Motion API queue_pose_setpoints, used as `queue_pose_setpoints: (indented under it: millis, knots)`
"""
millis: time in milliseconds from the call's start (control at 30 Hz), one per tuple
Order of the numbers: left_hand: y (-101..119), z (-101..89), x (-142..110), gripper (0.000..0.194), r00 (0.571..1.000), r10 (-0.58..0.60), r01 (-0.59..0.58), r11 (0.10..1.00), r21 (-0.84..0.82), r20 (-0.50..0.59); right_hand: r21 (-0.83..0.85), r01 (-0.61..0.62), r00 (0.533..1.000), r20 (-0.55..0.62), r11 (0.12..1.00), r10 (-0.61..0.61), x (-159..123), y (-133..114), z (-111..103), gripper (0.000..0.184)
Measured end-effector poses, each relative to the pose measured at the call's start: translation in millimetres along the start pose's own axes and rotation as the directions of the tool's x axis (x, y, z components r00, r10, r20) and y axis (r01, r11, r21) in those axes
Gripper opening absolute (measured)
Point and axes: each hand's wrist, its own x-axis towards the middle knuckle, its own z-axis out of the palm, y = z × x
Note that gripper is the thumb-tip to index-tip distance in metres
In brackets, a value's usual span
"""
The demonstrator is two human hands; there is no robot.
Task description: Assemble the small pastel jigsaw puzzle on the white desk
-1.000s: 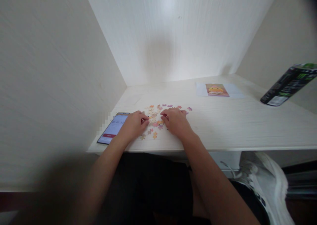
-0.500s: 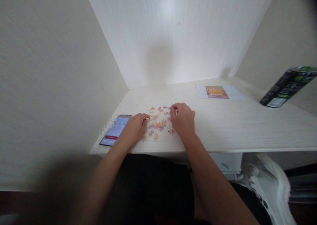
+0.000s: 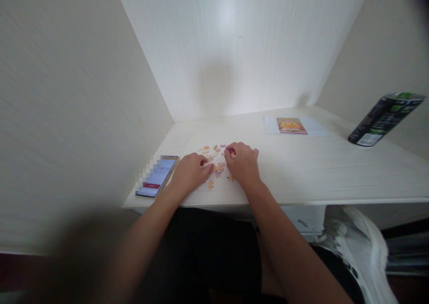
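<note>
Several small pink, orange and purple jigsaw pieces lie scattered on the pale wooden desk, near its front edge. My left hand rests palm down on the left part of the pieces, fingers curled with the tips touching them. My right hand is on the right part of the pile, its thumb and forefinger pinched together on a small piece. Both forearms reach in from below.
A phone with a lit screen lies at the desk's left front corner. A reference picture on white paper lies at the back. A black can stands at the far right. White panels close in three sides. A white shoe shows below the desk.
My right hand reached out to the far side of the pile and came back to its middle, pinching a piece. My left hand slid a little right over the pieces.
</note>
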Motion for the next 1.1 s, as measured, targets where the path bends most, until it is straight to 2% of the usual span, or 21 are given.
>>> queue_pose_setpoints:
  millis: [100, 233, 433, 767, 900, 1100]
  knots:
    - [7, -0.9, 12, 0.021, 0.997, -0.015, 0.013, 1.000, 0.025, 0.075, 0.008, 0.000, 1.000, -0.011, 1.000, 0.000, 0, 0, 0, 0.021]
    - [5, -1.3, 30, 0.012, 0.987, -0.012, 0.003, 0.998, 0.056, 0.163, 0.030, 0.003, 0.999, -0.034, 1.000, -0.002, 0, 1, 1, 0.019]
    - [1, -4.8, 48, 0.016, 0.957, 0.068, -0.094, 0.992, 0.080, 0.282, 0.044, 0.005, 0.998, -0.057, 0.999, -0.003, 2, 3, 2, 0.016]
    - [-10, -1.0, 37, 0.012, 0.977, 0.137, -0.147, 0.988, 0.053, 0.163, 0.070, 0.031, 0.998, -0.059, 0.997, -0.027, 2, 1, 1, 0.014]
    - [-16, -3.8, 33, 0.019, 0.989, 0.126, -0.123, 0.991, -0.045, 0.079, 0.111, 0.071, 0.997, 0.002, 0.991, -0.071, 3, 3, 3, 0.014]
    - [-21, -3.9, 30, 0.017, 0.996, 0.083, -0.078, 0.979, -0.190, 0.021, 0.122, 0.191, 0.973, 0.108, 0.974, -0.204, -1, 3, 5, 0.018]
